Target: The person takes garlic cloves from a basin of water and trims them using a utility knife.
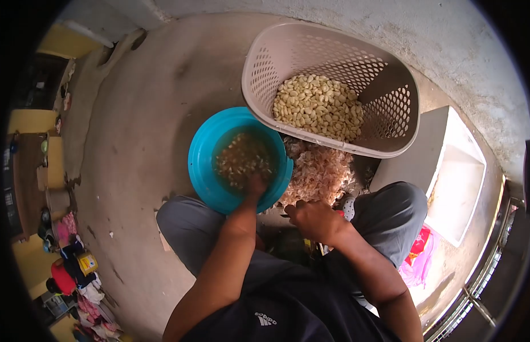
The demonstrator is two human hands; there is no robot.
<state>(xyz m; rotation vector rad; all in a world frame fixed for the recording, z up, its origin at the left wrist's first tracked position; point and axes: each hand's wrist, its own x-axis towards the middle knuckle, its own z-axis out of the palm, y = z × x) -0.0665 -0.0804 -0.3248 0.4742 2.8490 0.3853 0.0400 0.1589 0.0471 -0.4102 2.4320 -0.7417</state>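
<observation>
My left hand (256, 185) reaches down into a turquoise basin (199, 151) of cloudy water. Garlic cloves (242, 157) and bits of skin lie in that water, and my fingers are hidden under it. Closed in a fist, my right hand (316, 219) is over my lap with a small knife (285, 215) in its grip; only the dark tip of the blade pokes out to the left. Just beyond this hand is a heap of pinkish garlic skins (319, 174). Behind the basin stands a beige perforated basket (393, 108) with many pale peeled cloves (319, 105) at its bottom.
A white box-like container (459, 182) lies on the right, near the wall. Pink and red plastic bags (419, 253) are beside my right knee. Along the far left are piled clothes (85, 279) and other household items. The floor (134, 114) is bare concrete.
</observation>
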